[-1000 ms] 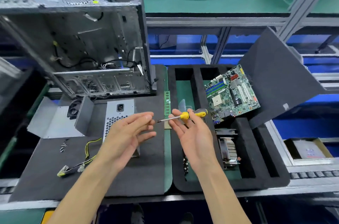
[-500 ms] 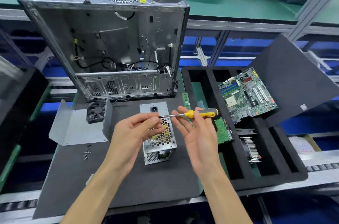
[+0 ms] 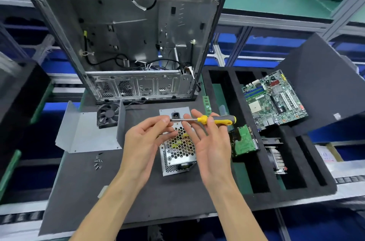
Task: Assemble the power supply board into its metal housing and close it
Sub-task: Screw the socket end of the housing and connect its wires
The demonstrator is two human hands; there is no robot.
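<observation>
Both grips are up over the counter, sharing one tool. The right hand [image 3: 212, 142] sits palm up, fingers fairly straight, with its thumb and fingertips pinching the yellow-and-grey screwdriver [image 3: 205, 119] near the front of the handle. The left hand [image 3: 146, 138] pinches the far end of the metal shaft between thumb and forefinger, so the tip is covered and I can't tell if a screw is on it. Directly under both hands sits the power supply housing [image 3: 178, 149], perforated top facing up, its middle partly blocked by fingers. Left of the left hand lies a bent metal cover [image 3: 88, 132] beside a small fan [image 3: 108, 114], and nearer the person a little pile of screws [image 3: 98, 161], too small to count. Behind the hands stands the open PC case [image 3: 126, 39]. Right of the right hand, a black foam tray [image 3: 262, 187] holds a motherboard [image 3: 274, 100].
</observation>
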